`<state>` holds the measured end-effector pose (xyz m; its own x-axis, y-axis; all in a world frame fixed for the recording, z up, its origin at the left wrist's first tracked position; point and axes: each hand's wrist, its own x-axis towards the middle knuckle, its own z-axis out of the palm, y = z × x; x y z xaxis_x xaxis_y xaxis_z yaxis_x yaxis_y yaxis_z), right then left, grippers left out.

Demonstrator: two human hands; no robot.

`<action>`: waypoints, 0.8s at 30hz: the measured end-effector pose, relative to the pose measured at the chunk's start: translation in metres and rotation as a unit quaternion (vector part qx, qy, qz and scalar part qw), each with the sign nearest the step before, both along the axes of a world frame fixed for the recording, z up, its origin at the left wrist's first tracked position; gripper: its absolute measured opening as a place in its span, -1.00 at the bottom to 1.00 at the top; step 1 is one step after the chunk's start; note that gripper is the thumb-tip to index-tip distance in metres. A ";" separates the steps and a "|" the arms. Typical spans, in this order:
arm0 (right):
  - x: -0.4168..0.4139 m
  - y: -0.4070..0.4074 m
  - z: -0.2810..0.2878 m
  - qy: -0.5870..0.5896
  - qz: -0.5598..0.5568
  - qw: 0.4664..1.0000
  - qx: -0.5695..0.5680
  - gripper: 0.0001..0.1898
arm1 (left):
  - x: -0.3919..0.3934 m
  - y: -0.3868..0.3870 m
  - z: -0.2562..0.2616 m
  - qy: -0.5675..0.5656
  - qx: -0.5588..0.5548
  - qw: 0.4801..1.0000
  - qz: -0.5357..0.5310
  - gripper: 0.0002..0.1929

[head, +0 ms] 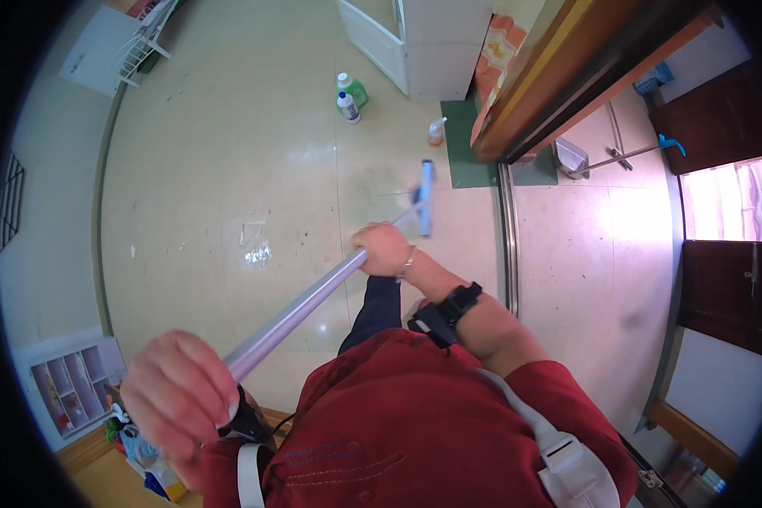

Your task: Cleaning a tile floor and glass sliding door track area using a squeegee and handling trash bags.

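Observation:
Both my hands grip the silver tube handle (298,311) of a long-handled mop. My left hand (178,387) is closed around the upper end, beside my red shirt. Farther down the tube, my right hand (384,247) is wrapped around it, with a bracelet at the wrist and a black strapped device on the forearm. The narrow light-blue mop head (426,197) rests on the pale tiled floor (279,171), slightly blurred. Beyond the head stands a spray bottle (437,132) with orange liquid at its bottom.
A green bottle (358,94) and a white blue-capped bottle (350,110) stand near an open white cabinet door (374,44). To the right run a metal sliding-door track (509,241) and a wooden frame (546,70). Past it lies a long-handled metal dustpan (571,157). Scraps (254,244) mark the floor.

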<state>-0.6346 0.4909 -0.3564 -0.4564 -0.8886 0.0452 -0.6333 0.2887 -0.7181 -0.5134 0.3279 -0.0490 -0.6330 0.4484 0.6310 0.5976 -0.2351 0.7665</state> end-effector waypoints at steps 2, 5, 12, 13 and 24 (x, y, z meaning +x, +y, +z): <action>-0.039 0.017 -0.021 0.013 -0.020 0.996 0.087 -0.84 | -0.013 -0.016 -0.048 -0.047 0.102 0.986 0.124 -0.71; -0.090 0.048 -0.083 0.016 -0.042 0.983 0.178 -0.84 | -0.046 -0.012 -0.123 -0.204 0.106 0.944 0.235 -0.74; -0.123 -0.086 -0.108 -0.050 -0.049 0.997 0.026 -0.82 | -0.143 -0.089 -0.066 -0.143 -0.089 0.977 0.133 -0.76; -0.127 -0.111 -0.090 -0.057 -0.026 0.997 0.034 -0.82 | -0.149 -0.103 -0.056 -0.100 -0.074 0.985 0.116 -0.74; -0.184 -0.040 -0.087 -0.069 -0.128 0.971 0.188 -0.78 | -0.215 -0.145 -0.123 -0.268 0.078 0.950 0.140 -0.75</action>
